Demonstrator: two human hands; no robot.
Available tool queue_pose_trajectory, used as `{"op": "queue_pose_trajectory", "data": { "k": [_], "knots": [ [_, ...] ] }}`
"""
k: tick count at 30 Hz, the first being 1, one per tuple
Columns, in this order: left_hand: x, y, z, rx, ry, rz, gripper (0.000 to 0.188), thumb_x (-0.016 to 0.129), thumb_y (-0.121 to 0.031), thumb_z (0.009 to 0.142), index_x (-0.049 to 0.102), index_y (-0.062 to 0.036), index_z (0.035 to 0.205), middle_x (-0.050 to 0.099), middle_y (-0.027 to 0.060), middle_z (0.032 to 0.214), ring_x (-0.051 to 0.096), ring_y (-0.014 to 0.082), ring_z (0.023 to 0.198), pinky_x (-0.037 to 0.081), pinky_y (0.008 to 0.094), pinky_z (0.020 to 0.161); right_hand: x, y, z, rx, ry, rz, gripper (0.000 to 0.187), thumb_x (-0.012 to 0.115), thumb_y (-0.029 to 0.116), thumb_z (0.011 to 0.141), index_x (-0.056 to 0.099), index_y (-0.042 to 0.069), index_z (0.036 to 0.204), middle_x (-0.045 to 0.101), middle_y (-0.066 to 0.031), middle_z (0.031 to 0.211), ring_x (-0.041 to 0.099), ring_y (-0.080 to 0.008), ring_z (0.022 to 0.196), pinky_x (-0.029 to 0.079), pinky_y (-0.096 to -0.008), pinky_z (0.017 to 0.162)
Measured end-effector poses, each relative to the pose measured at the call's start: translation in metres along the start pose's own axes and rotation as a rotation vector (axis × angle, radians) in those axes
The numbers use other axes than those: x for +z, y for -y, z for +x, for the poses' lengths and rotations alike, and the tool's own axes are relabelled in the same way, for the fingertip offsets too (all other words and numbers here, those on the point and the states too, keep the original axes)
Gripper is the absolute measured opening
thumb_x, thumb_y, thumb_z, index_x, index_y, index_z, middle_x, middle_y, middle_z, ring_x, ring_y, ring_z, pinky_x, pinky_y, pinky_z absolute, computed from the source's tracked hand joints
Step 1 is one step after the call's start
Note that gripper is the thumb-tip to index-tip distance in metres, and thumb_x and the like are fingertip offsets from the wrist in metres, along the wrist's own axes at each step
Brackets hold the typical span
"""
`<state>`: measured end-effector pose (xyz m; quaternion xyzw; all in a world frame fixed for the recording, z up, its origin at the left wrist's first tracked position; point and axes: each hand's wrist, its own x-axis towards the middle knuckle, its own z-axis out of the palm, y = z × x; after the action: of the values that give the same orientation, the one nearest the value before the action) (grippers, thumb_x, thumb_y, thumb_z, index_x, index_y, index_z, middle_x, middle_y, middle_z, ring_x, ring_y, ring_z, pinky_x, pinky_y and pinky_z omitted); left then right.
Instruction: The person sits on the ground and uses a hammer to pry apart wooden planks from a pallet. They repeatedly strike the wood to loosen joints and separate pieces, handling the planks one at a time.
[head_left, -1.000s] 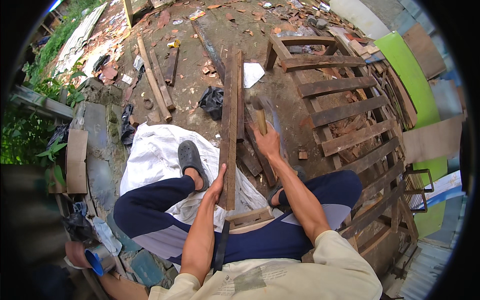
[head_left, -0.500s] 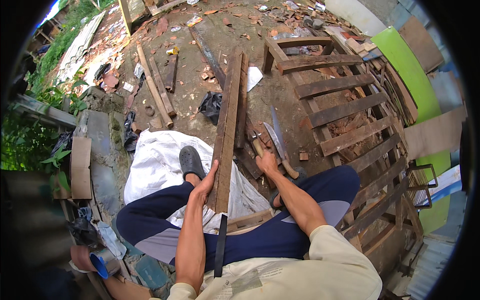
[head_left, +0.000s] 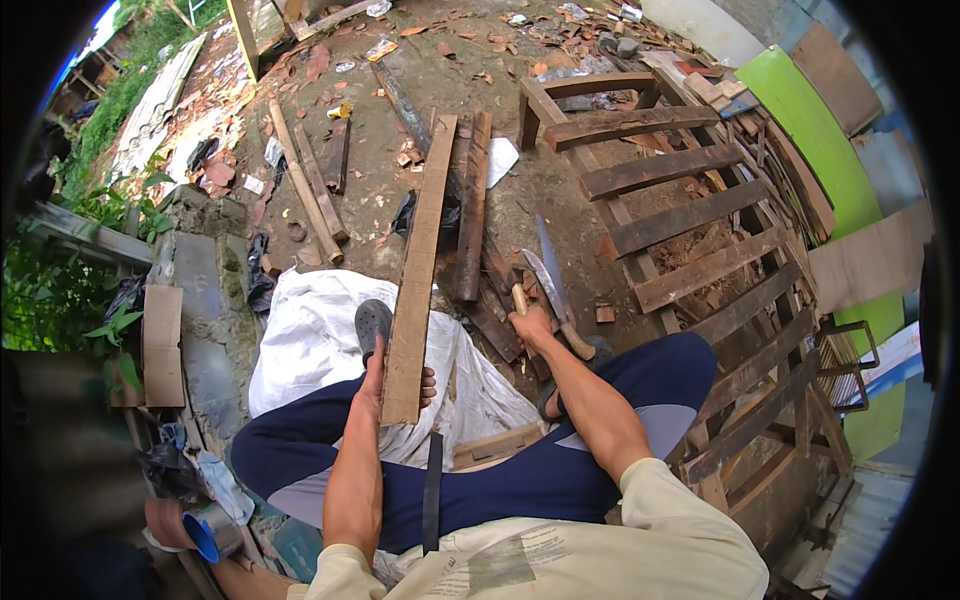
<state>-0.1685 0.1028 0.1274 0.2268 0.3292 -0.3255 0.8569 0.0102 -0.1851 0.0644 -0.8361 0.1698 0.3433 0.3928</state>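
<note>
Plank (head_left: 418,270) of pale, weathered wood stands nearly on end before us, its near end gripped in our left hand (head_left: 385,378), whose palm presses one side while the fingertips (head_left: 428,385) curl round the other. Its far end reaches out over the bare dirt ground (head_left: 560,190), alongside a darker board (head_left: 472,205) lying flat just to its right. Our right hand (head_left: 530,325) is wrapped tight round the wooden handle of a machete (head_left: 545,285), its blade pointing away from us, beside a second long blade (head_left: 552,265) whose handle lies by our right foot. Beneath the plank's near end spreads a white sack (head_left: 310,340) on which our left foot in a dark sandal (head_left: 372,322) rests. To our right lies a slatted wooden pallet (head_left: 690,215), its boards well apart from the plank, with a green panel (head_left: 830,150) along its far edge. More loose timbers (head_left: 305,185) lie on the ground toward the left, near a concrete slab (head_left: 205,300) and leafy plants (head_left: 60,290).
</note>
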Motion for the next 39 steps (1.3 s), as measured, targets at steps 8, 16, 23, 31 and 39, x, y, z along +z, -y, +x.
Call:
{"op": "queue_pose_trajectory", "data": {
  "k": [8,16,23,31,39],
  "knots": [
    [-0.031,0.026,0.028,-0.091,-0.049,-0.094,0.121,0.042,-0.096,0.07,0.055,0.0103,0.127,0.064,0.0274,0.118,0.066,0.0443,0.103,0.054,0.0534,0.089,0.004,-0.106,0.018,0.13,0.401,-0.459,0.052,0.069,0.046,0.089,0.069,-0.005,0.098,0.071,-0.0182,0.091,0.069,-0.0295,0.08,0.053,-0.0407,0.072],
    [-0.043,0.032,0.024,-0.048,-0.134,-0.091,0.114,0.039,-0.092,0.077,0.053,0.0084,0.13,0.061,0.0324,0.125,0.064,0.047,0.111,0.054,0.0538,0.092,0.038,0.02,0.05,-0.187,-0.006,-0.476,0.075,0.065,0.058,0.087,0.063,-0.009,0.121,0.064,-0.0279,0.125,0.062,-0.0395,0.119,0.047,-0.0465,0.101],
    [-0.05,0.031,0.018,-0.069,-0.064,-0.136,0.116,0.039,-0.092,0.077,0.051,0.0084,0.133,0.055,0.0368,0.131,0.06,0.0501,0.114,0.05,0.0576,0.095,0.123,0.067,0.096,0.075,0.093,-0.058,0.124,0.078,0.069,0.07,0.026,-0.012,0.149,0.038,-0.0321,0.15,0.041,-0.0379,0.141,0.041,-0.0453,0.111],
    [-0.049,0.015,0.005,-0.077,-0.036,-0.011,0.106,0.046,-0.085,0.082,0.051,0.0082,0.133,0.057,0.0318,0.132,0.063,0.0461,0.113,0.053,0.053,0.09,0.088,0.032,0.118,0.102,0.11,0.106,0.096,0.078,0.033,0.071,0.033,-0.013,0.142,0.062,-0.0238,0.123,0.067,-0.034,0.1,0.058,-0.0411,0.084],
    [-0.048,0.021,0.022,-0.068,-0.068,0.026,0.091,0.052,-0.072,0.085,0.051,0.0058,0.131,0.061,0.0323,0.126,0.067,0.0452,0.106,0.053,0.0538,0.087,-0.04,0.079,0.064,0.115,0.32,0.493,0.047,0.077,0.04,0.078,0.062,0.003,0.104,0.062,-0.0106,0.079,0.063,-0.0201,0.063,0.053,-0.0328,0.053]
  ]
}}
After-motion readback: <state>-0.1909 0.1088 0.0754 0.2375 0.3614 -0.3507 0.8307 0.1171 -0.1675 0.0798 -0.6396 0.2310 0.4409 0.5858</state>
